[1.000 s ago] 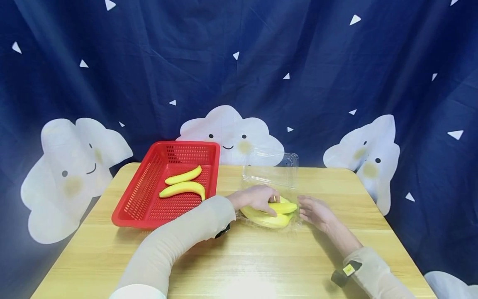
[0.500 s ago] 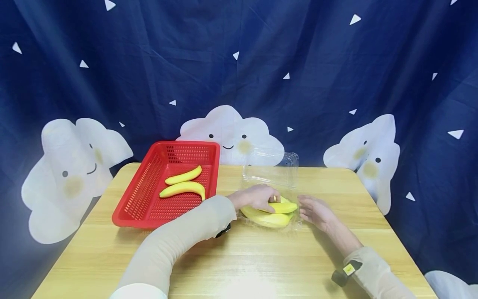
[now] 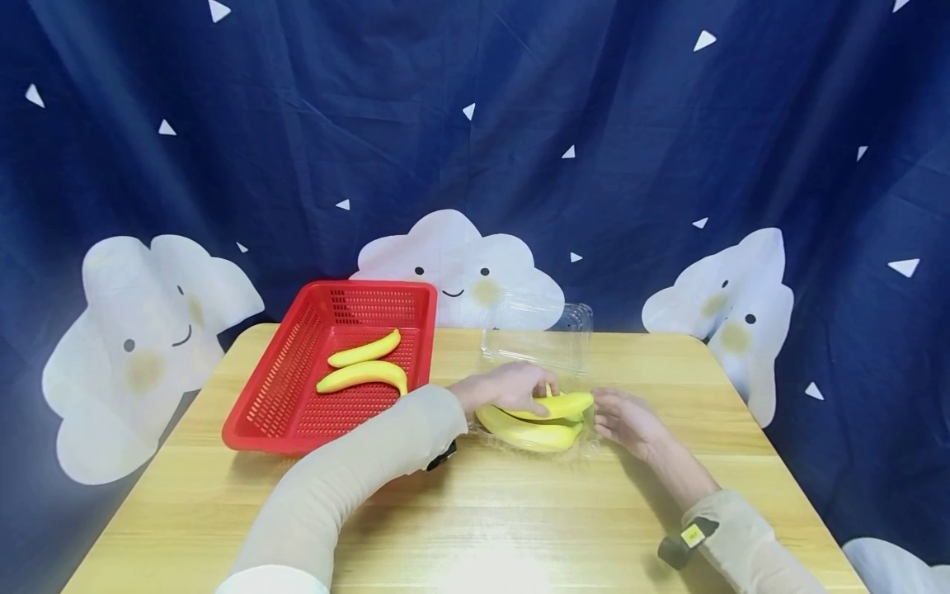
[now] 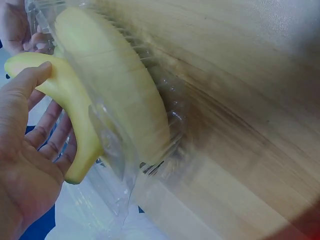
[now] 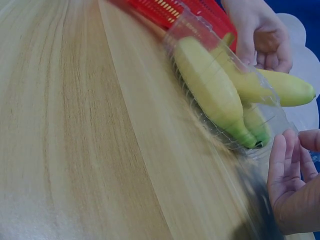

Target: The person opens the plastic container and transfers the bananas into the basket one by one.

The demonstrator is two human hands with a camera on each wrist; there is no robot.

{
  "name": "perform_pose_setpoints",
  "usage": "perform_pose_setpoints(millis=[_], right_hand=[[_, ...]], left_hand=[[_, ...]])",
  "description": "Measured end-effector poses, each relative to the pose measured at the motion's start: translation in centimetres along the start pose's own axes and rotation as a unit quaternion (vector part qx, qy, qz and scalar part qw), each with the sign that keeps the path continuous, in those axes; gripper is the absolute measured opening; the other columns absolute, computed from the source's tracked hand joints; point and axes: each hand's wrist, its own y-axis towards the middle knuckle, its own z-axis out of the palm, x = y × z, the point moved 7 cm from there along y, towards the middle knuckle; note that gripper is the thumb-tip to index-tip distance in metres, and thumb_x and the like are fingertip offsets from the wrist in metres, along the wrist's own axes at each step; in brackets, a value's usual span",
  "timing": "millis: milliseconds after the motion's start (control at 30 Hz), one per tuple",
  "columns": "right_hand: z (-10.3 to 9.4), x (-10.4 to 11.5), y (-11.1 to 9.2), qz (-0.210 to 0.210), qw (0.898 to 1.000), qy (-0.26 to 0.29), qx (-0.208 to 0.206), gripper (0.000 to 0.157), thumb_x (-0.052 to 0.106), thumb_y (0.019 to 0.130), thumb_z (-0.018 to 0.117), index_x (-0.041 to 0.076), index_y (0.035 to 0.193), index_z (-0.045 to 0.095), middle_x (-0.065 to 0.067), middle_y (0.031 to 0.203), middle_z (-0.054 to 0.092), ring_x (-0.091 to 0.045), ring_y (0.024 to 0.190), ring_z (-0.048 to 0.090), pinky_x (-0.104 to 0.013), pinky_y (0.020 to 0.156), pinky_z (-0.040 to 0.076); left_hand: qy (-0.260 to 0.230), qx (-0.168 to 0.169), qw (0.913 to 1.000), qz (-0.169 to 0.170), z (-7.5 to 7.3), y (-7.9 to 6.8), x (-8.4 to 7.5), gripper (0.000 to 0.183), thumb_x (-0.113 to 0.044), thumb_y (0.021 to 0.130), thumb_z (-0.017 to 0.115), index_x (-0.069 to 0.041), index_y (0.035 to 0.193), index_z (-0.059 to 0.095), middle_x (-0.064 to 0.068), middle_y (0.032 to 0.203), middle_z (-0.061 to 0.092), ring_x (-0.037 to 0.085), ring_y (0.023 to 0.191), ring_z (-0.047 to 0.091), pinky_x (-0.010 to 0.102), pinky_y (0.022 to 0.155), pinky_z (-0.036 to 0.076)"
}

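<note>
My left hand (image 3: 512, 386) grips a yellow banana (image 4: 75, 105), thumb on one side and fingers on the other. This banana lies slantwise over the clear plastic clamshell box (image 5: 195, 25), one end sticking out past the rim in the right wrist view. In the box's base a larger banana (image 3: 529, 434) lies along the near side, and another banana (image 5: 255, 120) shows partly behind it. The box's transparent lid (image 3: 536, 334) stands raised at the back. My right hand (image 3: 627, 422) is at the box's right end, fingers loosely extended at its wall.
A red perforated basket (image 3: 260, 412) stands on the left of the wooden table (image 3: 445, 528), with two bananas (image 3: 364, 375) inside. My left forearm crosses in front of its near right corner. A dark blue curtain (image 3: 475, 148) with white clouds hangs behind the table.
My left hand and its banana have shifted slightly back, and more of the banana shows beyond the fingers. The right hand stays at the box's end.
</note>
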Motion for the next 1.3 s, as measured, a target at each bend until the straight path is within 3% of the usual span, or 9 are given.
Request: perform_pose_setpoints(millis=[200, 533, 733, 967, 1300], right_hand=[[0.0, -0.1, 0.0, 0.001, 1.000, 0.005, 0.002, 0.022, 0.017, 0.109, 0.053, 0.013, 0.131, 0.050, 0.011, 0.096, 0.067, -0.003, 0.082, 0.065, -0.019, 0.080, 0.058], [-0.2, -0.2, 0.0, 0.004, 1.000, -0.002, -0.003, 0.023, 0.018, 0.110, 0.052, 0.013, 0.132, 0.051, 0.012, 0.095, 0.066, -0.002, 0.083, 0.065, -0.018, 0.080, 0.058], [-0.2, -0.2, 0.1, 0.005, 1.000, -0.005, -0.006, 0.031, 0.020, 0.110, 0.053, 0.010, 0.139, 0.049, 0.011, 0.098, 0.065, -0.003, 0.084, 0.065, -0.019, 0.081, 0.058], [0.0, -0.1, 0.0, 0.003, 1.000, -0.003, 0.001, 0.053, 0.018, 0.110, 0.052, -0.002, 0.156, 0.033, 0.011, 0.097, 0.065, -0.002, 0.082, 0.064, -0.018, 0.080, 0.058], [0.0, 0.1, -0.1, -0.002, 1.000, 0.007, 0.002, 0.030, 0.018, 0.109, 0.054, 0.009, 0.138, 0.051, 0.011, 0.095, 0.067, -0.003, 0.080, 0.065, -0.019, 0.080, 0.059]], left_hand=[[-0.006, -0.012, 0.9999, 0.001, -0.8, -0.2, 0.0, 0.035, -0.034, 0.097, 0.076, -0.020, 0.128, 0.069, 0.002, 0.119, 0.078, 0.017, 0.111, 0.071, 0.034, 0.101, 0.056], [-0.004, -0.029, 0.9995, -0.009, -2.3, -0.7, 0.3, 0.037, -0.033, 0.095, 0.077, -0.019, 0.128, 0.068, 0.003, 0.121, 0.078, 0.021, 0.112, 0.073, 0.038, 0.103, 0.056], [-0.020, -0.029, 0.9992, -0.019, -3.4, -1.2, 0.3, 0.038, -0.032, 0.095, 0.078, -0.019, 0.129, 0.068, 0.005, 0.123, 0.077, 0.024, 0.117, 0.071, 0.041, 0.105, 0.055], [-0.017, -0.031, 0.9993, -0.013, -4.4, -1.7, 0.4, 0.037, -0.031, 0.096, 0.077, -0.017, 0.129, 0.068, 0.005, 0.121, 0.077, 0.022, 0.116, 0.071, 0.039, 0.105, 0.055], [-0.025, -0.050, 0.9984, -0.010, -6.4, -2.6, 0.3, 0.035, -0.030, 0.095, 0.077, -0.016, 0.126, 0.069, 0.006, 0.119, 0.078, 0.024, 0.115, 0.072, 0.042, 0.104, 0.054]])
